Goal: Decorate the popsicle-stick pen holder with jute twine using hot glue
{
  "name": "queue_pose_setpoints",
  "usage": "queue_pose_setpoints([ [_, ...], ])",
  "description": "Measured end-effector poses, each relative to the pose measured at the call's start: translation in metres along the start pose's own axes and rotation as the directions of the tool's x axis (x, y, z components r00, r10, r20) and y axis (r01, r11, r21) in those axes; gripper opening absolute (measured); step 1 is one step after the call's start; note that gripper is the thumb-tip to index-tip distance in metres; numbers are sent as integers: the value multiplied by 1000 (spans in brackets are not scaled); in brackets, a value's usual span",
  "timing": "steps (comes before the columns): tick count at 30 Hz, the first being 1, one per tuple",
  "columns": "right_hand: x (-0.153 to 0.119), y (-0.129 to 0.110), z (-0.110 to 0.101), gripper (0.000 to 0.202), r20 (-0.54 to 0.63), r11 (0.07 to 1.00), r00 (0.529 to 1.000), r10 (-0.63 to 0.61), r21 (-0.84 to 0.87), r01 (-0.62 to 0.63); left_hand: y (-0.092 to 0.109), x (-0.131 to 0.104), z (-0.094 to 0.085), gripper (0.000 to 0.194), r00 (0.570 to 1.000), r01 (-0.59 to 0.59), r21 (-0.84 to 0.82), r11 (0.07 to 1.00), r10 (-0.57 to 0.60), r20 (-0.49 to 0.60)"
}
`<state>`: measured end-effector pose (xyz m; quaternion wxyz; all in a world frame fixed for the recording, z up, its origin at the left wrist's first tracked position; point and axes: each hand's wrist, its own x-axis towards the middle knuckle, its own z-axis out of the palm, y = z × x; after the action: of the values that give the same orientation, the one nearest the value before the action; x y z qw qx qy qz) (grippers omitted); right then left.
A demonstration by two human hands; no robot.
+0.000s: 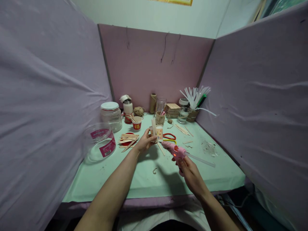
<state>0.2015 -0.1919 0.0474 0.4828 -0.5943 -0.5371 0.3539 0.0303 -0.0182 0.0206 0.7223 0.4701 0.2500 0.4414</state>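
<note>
My left hand (145, 140) is closed around a paper cup (159, 132) with a dotted print, which has wooden craft sticks (154, 130) standing along its left side. My fingers hide part of the cup and sticks. In my right hand (189, 170) is a pink hot glue gun (174, 150), its orange light on and a clear glue stick (201, 159) jutting from the back. The gun's nozzle points left and sits close to the cup's lower edge; whether it touches I cannot tell.
Loose craft sticks lie on a red plate (125, 143) at left, near a clear plastic tub (98, 144) and a lidded jar (111, 117). Red and yellow scissors (169, 137) rest behind the glue gun. Twine, cups, coasters and a pot of glue sticks (193, 99) line the back.
</note>
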Motion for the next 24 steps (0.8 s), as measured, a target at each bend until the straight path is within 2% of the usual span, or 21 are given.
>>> queue_pose_setpoints([
  [24,-1,1,1,57,-20,1000,1000,1,-24,-2,1,-1,1,78,1000,3,11,1000,-3,18],
])
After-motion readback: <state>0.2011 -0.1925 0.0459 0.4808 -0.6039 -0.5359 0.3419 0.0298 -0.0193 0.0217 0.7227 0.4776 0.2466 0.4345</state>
